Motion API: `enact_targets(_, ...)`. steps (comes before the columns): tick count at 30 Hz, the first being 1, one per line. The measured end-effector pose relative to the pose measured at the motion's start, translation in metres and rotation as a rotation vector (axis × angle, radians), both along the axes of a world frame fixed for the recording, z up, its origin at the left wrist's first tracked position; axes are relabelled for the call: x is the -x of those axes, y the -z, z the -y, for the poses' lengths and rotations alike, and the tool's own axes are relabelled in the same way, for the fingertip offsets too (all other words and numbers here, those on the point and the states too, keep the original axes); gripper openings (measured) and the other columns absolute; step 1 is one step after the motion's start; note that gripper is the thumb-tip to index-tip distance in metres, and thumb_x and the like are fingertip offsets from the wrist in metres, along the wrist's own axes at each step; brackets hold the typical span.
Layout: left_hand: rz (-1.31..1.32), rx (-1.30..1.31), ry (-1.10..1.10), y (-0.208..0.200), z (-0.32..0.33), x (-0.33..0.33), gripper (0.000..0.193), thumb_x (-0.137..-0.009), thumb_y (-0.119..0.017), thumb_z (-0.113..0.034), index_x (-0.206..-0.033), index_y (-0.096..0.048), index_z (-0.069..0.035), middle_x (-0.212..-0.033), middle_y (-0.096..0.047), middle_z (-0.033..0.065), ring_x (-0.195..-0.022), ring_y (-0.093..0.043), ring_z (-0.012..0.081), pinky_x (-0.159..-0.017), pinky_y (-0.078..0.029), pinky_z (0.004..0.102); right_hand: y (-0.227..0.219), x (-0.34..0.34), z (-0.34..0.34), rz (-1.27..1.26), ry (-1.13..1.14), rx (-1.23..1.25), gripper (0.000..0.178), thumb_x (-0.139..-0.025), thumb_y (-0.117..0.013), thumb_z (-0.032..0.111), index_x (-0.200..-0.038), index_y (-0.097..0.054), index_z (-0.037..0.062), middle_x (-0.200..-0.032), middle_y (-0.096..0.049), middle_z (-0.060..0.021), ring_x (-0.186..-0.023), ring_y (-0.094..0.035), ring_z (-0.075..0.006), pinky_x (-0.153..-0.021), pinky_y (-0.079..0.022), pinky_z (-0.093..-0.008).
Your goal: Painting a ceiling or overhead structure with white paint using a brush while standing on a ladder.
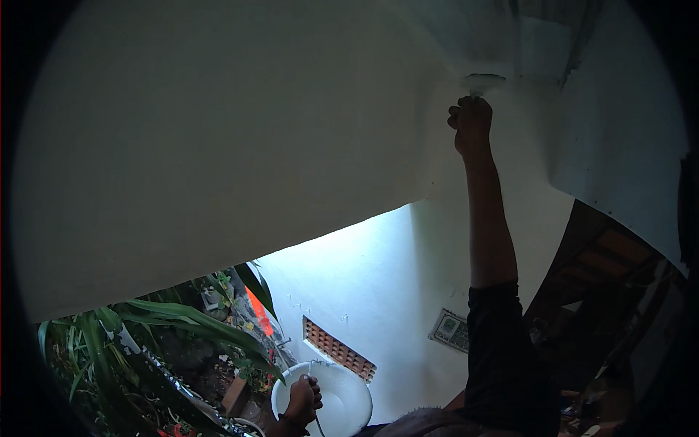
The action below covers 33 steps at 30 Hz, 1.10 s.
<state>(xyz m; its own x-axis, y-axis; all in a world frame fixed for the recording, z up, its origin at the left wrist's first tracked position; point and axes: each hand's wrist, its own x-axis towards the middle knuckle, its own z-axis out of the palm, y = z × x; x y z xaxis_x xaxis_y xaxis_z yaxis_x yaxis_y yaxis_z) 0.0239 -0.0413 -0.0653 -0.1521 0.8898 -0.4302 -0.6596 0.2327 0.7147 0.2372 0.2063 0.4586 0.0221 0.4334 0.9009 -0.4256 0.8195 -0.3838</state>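
"Gripping something up there, that right hand point(473, 120)?"

"Yes, fingers closed around the handle of a wide-ended tool point(485, 80). It's high at arm's length, broad end at the pale wall point(378, 262); I can't tell whether it touches."

"And the left hand point(303, 397)?"

"Low down, curled into a fist on the thin handle point(318, 424) of a white bucket point(353, 390), whose mouth faces up."

"What's around them?"

"Near the bucket, a reddish lattice vent point(338, 349) in that wall. Farther right, just beside the raised arm's sleeve, a framed grey plaque point(450, 331). Over to the left, long green leaves point(193, 320) and a brick point(234, 397). Above those, a broad, dim, slanting surface point(218, 146)."
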Motion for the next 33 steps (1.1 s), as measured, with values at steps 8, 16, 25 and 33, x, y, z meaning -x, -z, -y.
enact_targets(8, 0.047, -0.035, -0.017, 0.008, -0.001, 0.004, 0.025, -0.094, -0.033, -0.027, -0.073, -0.041, -0.015, -0.052, -0.025, -0.0063, -0.04, -0.02, 0.0076, -0.037, -0.014, 0.0263, -0.014, 0.075, 0.138, -0.092, -0.063, -0.109, 0.006, -0.087, -0.045, 0.004, -0.081, -0.044, 0.0059, -0.071, -0.043, -0.0001, -0.055, -0.043, -0.0092, -0.043, -0.027, -0.0234)
enact_targets(16, 0.004, -0.051, -0.013, 0.017, -0.008, 0.003, 0.021, -0.094, -0.033, -0.028, -0.086, -0.043, -0.012, -0.058, -0.032, -0.0028, -0.043, -0.027, 0.0094, -0.038, -0.019, 0.0263, 0.039, 0.156, 0.252, 0.151, -0.157, -0.419, 0.01, -0.091, -0.041, 0.005, -0.094, -0.049, 0.0011, -0.073, -0.047, -0.0003, -0.053, -0.04, -0.0057, -0.042, -0.03, -0.0219)
enact_targets(25, -0.02, -0.076, 0.018, 0.026, -0.012, 0.005, 0.021, -0.094, -0.034, -0.028, -0.088, -0.044, -0.01, -0.061, -0.034, -0.0013, -0.045, -0.029, 0.0094, -0.039, -0.022, 0.0266, -0.031, 0.182, 0.252, 0.104, 0.461, -0.872, 0.021, -0.097, -0.045, 0.017, -0.1, -0.053, -0.0019, -0.068, -0.058, -0.0118, -0.056, -0.057, -0.0209, -0.054, -0.044, -0.0354)
enact_targets(33, -0.049, -0.026, -0.029, 0.01, -0.007, -0.003, 0.023, -0.093, -0.03, -0.026, -0.075, -0.039, -0.015, -0.054, -0.024, -0.0045, -0.042, -0.02, 0.0097, -0.039, -0.014, 0.0281, -0.039, 0.135, 0.182, 0.152, 0.677, -0.743, 0.023, -0.097, -0.044, 0.017, -0.106, -0.057, 0.0002, -0.083, -0.064, -0.0164, -0.071, -0.062, -0.0281, -0.065, -0.047, -0.0371)
